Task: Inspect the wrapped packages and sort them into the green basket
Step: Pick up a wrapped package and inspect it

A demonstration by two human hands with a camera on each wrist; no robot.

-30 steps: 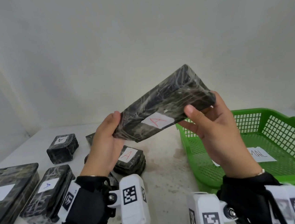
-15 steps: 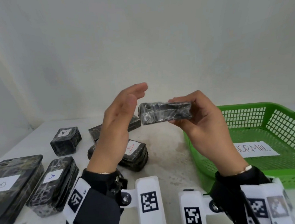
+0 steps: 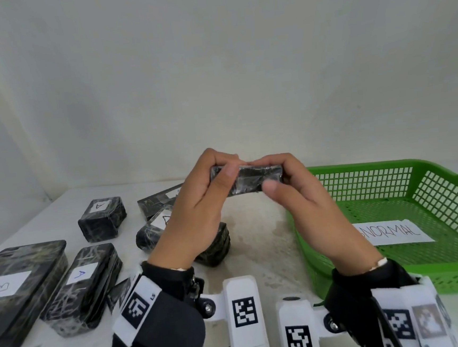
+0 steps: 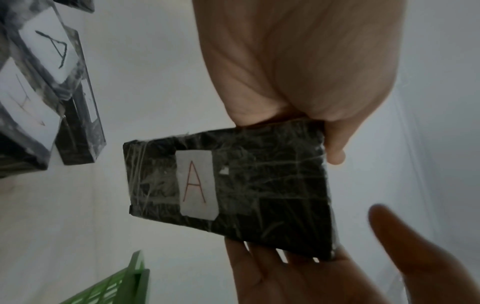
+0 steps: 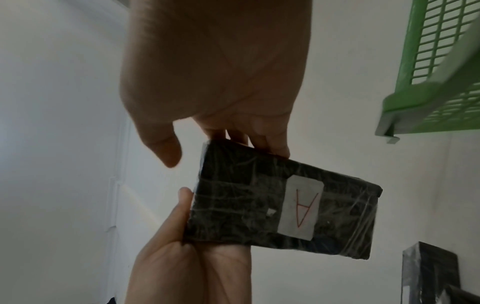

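A black package wrapped in clear film [image 3: 250,181] is held in the air in front of me, left of the green basket [image 3: 444,179]. Its narrow end faces the head view. The white label with a red A [image 4: 197,185] faces down toward the wrists. My left hand [image 3: 226,168] pinches the package's left end between thumb and fingers. My right hand [image 3: 280,173] curls round the right end, its fingers along the far edge and its thumb [image 3: 272,189] at the near face. In the right wrist view the package [image 5: 272,205] sits between both hands.
The basket holds a paper marked NORMAL [image 3: 391,232]. Several wrapped packages lie on the white table at left: a large one marked B [image 3: 19,288], a long one marked A [image 3: 80,286], a small one marked A [image 3: 102,223], and others behind my left hand. A wall stands behind.
The package has swung from label toward me to end-on and lower. My left hand let go half a second ago and now pinches it again; my right hand kept its hold.
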